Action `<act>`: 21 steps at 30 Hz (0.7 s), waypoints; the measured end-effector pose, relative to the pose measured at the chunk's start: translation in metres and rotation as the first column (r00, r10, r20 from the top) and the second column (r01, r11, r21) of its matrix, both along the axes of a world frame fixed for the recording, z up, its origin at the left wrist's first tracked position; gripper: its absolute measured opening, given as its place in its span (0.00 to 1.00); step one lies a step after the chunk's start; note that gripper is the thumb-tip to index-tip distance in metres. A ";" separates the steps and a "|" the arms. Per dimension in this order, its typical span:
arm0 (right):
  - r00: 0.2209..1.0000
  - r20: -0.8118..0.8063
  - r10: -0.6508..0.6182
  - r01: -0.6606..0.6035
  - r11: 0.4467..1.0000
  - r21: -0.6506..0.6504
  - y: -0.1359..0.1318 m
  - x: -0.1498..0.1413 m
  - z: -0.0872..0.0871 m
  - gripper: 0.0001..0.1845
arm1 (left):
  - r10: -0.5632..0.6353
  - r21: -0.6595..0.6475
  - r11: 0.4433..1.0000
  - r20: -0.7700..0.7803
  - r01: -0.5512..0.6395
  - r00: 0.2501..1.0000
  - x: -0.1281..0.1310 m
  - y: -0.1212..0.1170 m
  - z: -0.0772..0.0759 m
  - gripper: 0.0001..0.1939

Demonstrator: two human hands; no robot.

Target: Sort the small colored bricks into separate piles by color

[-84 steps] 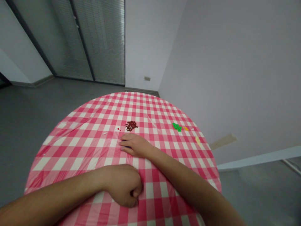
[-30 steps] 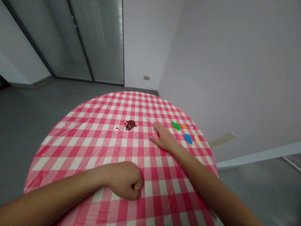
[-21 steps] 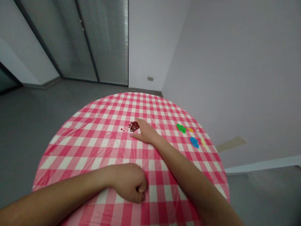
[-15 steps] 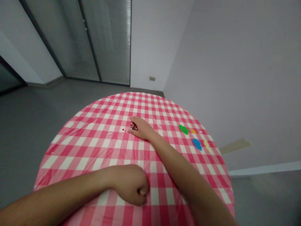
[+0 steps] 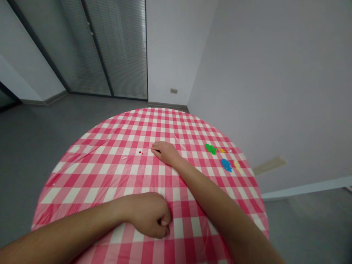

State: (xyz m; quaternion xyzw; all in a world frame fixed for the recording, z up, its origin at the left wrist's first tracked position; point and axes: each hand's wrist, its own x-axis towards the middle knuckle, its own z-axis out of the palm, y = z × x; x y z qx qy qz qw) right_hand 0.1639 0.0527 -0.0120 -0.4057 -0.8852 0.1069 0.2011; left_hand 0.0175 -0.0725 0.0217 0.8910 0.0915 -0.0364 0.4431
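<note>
Toward the middle of the table, my right hand (image 5: 164, 152) rests on the cloth with its fingers drawn together over a small heap of dark red pieces, now almost wholly covered. A couple of stray red pieces (image 5: 140, 152) lie just left of its fingertips. Nearer to me, my left hand (image 5: 150, 215) rests as a closed fist on the cloth, thumb side toward the right. Whatever is inside that fist, if anything, is hidden.
A pink-and-white checked cloth (image 5: 90, 172) covers the round table. Small heaps of green pieces (image 5: 210, 149), orange-yellow pieces (image 5: 222, 150), blue pieces (image 5: 226, 165) and pale yellow pieces (image 5: 237, 165) lie at right. A wall (image 5: 275, 91) stands beyond the right edge.
The fingers of my right hand have closed over the dark red heap, which showed between thumb and fingers before. My left fist keeps its place. The view has turned slightly right.
</note>
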 end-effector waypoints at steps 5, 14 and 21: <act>0.999 -0.022 -0.030 0.030 0.999 0.018 -0.022 0.028 -0.005 0.12 | -0.008 0.023 1.000 -0.002 0.008 1.000 0.000 0.000 -0.001 0.16; 0.988 -0.026 -0.153 0.155 0.982 0.106 -0.063 0.098 -0.013 0.12 | 0.003 0.010 1.000 -0.021 -0.003 1.000 0.000 -0.001 0.002 0.16; 0.959 -0.002 -0.284 0.282 0.951 0.126 -0.087 0.152 -0.012 0.13 | 0.003 -0.012 1.000 -0.026 -0.003 1.000 0.000 0.000 0.003 0.16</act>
